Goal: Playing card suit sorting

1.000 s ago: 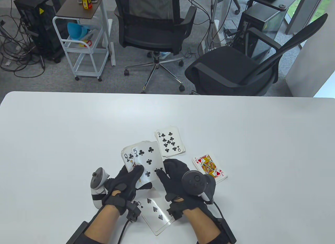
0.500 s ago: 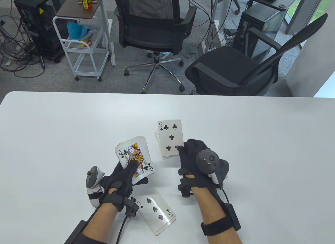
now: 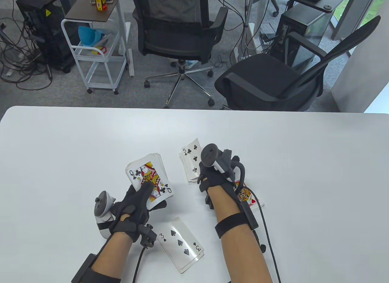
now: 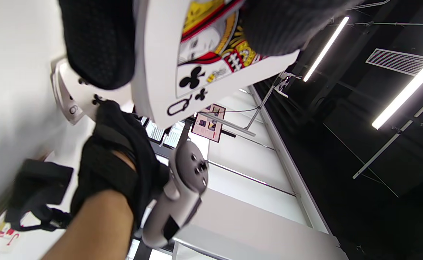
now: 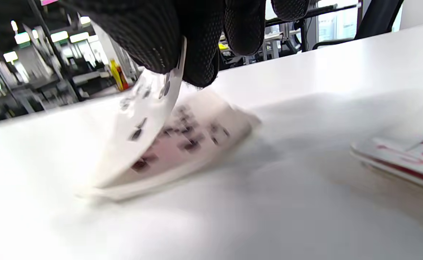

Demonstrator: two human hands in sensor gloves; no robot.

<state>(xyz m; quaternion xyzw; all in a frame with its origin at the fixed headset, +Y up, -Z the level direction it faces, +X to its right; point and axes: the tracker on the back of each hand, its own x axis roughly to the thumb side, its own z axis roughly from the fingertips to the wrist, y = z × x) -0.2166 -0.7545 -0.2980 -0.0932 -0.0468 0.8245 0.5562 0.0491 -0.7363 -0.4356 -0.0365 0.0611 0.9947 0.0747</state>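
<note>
From the table view, the left hand (image 3: 133, 205) grips a fanned deck (image 3: 149, 176) above the white table (image 3: 60, 161), thumb lying across the top card, a queen of clubs; the cards beneath show only as edges. The right hand (image 3: 212, 176) is turned palm down over the club pile (image 3: 190, 161), its tracker hiding the fingers, so only the five of clubs' corner and a few pips show. The heart pile (image 3: 247, 199) is mostly covered by the right forearm, and the spade pile (image 3: 182, 245), topped by a three, lies near the table's front edge between the arms. In the left wrist view, tilted far over, the queen of clubs (image 4: 197, 68) is cut off by the top edge, clamped between gloved fingers. In the right wrist view, blurred, the fingertips (image 5: 197, 47) pinch the five of clubs (image 5: 142, 126), which bends down onto the club pile; a red-marked pile is cut off at the right edge.
</note>
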